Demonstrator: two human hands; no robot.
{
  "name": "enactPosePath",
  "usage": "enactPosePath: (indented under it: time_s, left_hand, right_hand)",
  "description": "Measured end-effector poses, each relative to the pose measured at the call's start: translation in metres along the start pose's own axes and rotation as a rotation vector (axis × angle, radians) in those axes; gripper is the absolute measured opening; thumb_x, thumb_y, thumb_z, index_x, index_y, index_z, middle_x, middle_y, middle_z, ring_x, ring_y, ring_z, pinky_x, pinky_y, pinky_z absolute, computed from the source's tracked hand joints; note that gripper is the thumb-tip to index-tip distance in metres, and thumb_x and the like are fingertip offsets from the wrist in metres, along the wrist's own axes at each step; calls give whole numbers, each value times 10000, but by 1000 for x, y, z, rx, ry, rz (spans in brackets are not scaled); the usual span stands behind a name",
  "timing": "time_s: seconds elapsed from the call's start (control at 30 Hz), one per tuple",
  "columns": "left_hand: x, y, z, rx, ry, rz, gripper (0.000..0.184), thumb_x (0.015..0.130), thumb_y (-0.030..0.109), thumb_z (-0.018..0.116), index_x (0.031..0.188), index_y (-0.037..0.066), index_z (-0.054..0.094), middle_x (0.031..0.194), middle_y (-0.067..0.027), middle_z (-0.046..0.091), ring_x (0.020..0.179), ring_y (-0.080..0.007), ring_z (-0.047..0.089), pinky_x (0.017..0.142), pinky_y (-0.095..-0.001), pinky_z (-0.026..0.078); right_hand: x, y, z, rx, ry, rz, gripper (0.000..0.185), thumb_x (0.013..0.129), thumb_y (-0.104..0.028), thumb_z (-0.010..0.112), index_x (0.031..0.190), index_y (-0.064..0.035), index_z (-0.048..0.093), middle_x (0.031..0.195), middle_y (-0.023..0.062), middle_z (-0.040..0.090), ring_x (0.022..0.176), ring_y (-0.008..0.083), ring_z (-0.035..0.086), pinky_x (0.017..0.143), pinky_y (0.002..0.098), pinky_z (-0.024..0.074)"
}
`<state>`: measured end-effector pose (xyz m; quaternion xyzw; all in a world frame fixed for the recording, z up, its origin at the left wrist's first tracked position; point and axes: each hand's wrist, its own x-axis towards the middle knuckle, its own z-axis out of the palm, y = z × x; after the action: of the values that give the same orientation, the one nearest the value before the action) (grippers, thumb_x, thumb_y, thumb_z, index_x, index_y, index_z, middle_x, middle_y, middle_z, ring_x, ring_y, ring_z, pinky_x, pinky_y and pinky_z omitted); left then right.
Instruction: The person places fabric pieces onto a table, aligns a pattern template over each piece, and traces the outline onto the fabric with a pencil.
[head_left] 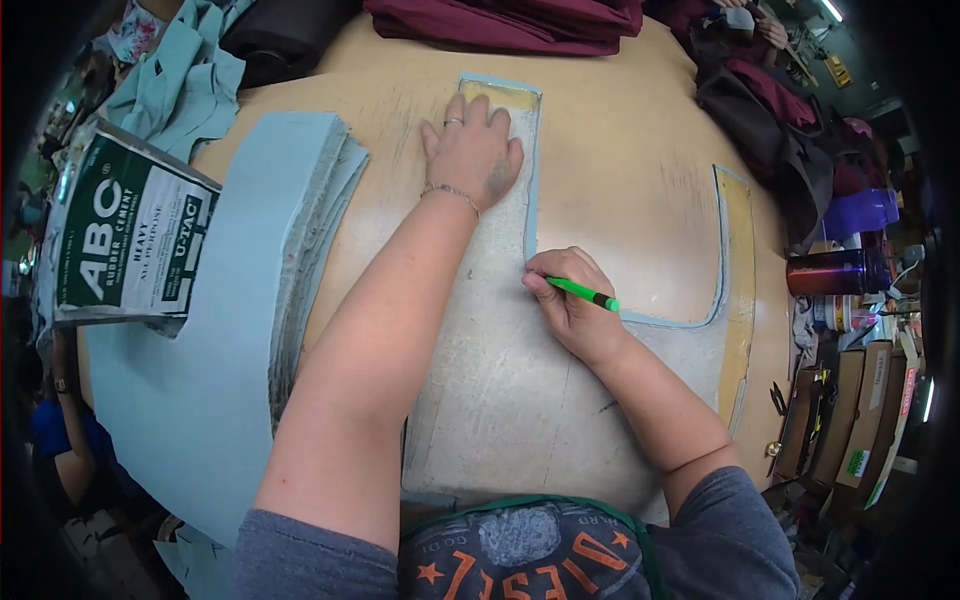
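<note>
A worn grey U-shaped pattern board (510,400) lies on the table, with yellowish strips at its ends. A narrow light-blue edge (533,180) shows along its inner outline, from a sheet mostly hidden beneath it. My left hand (470,150) presses flat on the board's far left arm, fingers spread. Lower down, at the inner corner of the cutout, my right hand (578,315) grips a green pen (585,293). The pen's tip is hidden by my fingers near the blue edge.
To the left, a thick stack of light-blue sheets (220,370) carries a green-and-white rubber cement can (135,230). Maroon fabric (510,22) lies at the far edge. A dark tumbler (838,272) and cardboard boxes (860,410) stand at right. Another person's hand (772,32) shows top right.
</note>
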<state>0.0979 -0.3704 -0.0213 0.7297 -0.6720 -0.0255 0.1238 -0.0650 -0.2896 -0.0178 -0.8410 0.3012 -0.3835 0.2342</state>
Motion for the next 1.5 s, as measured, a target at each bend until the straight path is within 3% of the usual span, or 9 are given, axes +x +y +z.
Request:
enactPosePath:
  time_s: [0.13,0.37,0.6,0.73,0.8,0.97,1.1,1.3,1.5]
  left_hand:
    - [-41,7,-7,-83,-127,27,377,857,260,413,1220,162,432,1331,-77,323,1256,-298,249,926,-641,204]
    - [-83,15,-6,-79,24,-1,413,863,260,390,1271,195,373,1356,-47,288,1277,-293,208,922,-668,166]
    - [-85,16,-5,-83,15,-6,414,857,257,394,1267,200,380,1356,-42,287,1278,-295,206,925,-666,165]
    - [-86,15,-1,-91,43,-8,404,860,266,391,1256,187,394,1355,-39,294,1279,-283,212,928,-669,157]
    - [-86,15,2,-116,148,-13,350,839,232,436,1181,160,464,1287,-56,374,1231,-277,291,925,-613,228]
    - [-108,17,-8,-199,392,185,150,720,88,567,867,100,593,947,-54,538,944,-255,495,766,-395,394]
    - [-185,53,-43,-222,-78,234,324,737,249,583,1020,92,562,1086,-78,501,1071,-272,436,839,-475,360]
    - [-215,69,-29,-69,-202,189,686,773,463,487,1292,50,310,1371,-103,233,1289,-301,147,950,-620,174]
    - [-218,70,-25,-61,-141,184,679,768,473,484,1286,65,322,1348,-94,276,1273,-297,183,945,-611,199]
  right_hand:
    - [-1,4,-1,64,13,72,151,746,-95,633,799,-18,514,728,95,553,675,267,534,618,329,439]
    - [33,17,-7,223,-98,475,181,809,-169,581,865,-7,522,735,159,581,670,238,579,630,324,448]
    - [113,70,3,41,103,379,228,816,-207,552,912,-2,534,769,189,604,687,318,589,629,357,457]
    - [24,16,6,-113,-10,167,174,782,-186,581,861,-33,552,784,165,565,755,341,536,663,394,436]
    - [-14,-12,-9,-100,-88,-8,142,734,-116,637,787,-44,527,762,124,559,731,301,539,644,374,435]
    - [-41,-12,-25,146,-46,448,173,811,-192,577,808,-34,509,736,144,555,666,307,537,606,360,432]
    - [-43,-9,-24,205,52,383,167,805,-181,585,820,-31,513,694,142,554,634,302,543,590,342,433]
    - [-20,-18,-23,180,-33,435,174,789,-178,596,826,-24,522,715,163,573,659,314,566,598,352,441]
    - [28,9,18,122,140,375,189,798,-192,574,836,-11,532,741,193,581,719,367,565,618,386,446]
